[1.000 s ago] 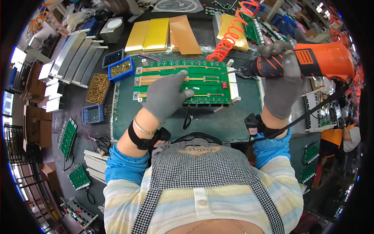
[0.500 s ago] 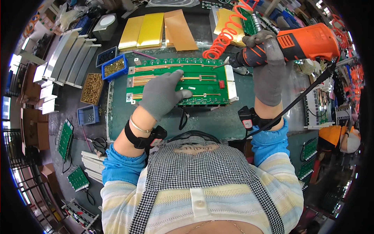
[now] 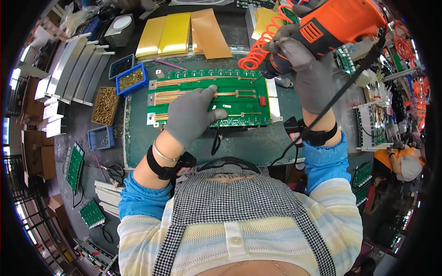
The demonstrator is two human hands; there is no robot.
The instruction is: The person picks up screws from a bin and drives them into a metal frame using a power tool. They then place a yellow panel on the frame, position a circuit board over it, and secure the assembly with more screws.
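A green circuit board with long copper bars lies flat on the bench before me. My left hand, in a grey glove, rests palm down on its left half, thumb and fingers apart. An orange and black electric screwdriver is gripped in my gloved right hand at the board's right side. Its thin bit slants down to the right end of the upper copper bar. Whether a screw sits under the bit is too small to tell.
Blue bins of small fasteners and a box of brass-coloured parts stand left of the board. Gold sheets lie behind it. A coiled orange hose hangs near the screwdriver; its black cable crosses my right forearm. Another person is at far right.
The screwdriver has tilted more steeply, its rear end rising away and slightly left with my right hand. Its bit stays near the upper bar's right end. My left hand keeps its place on the board.
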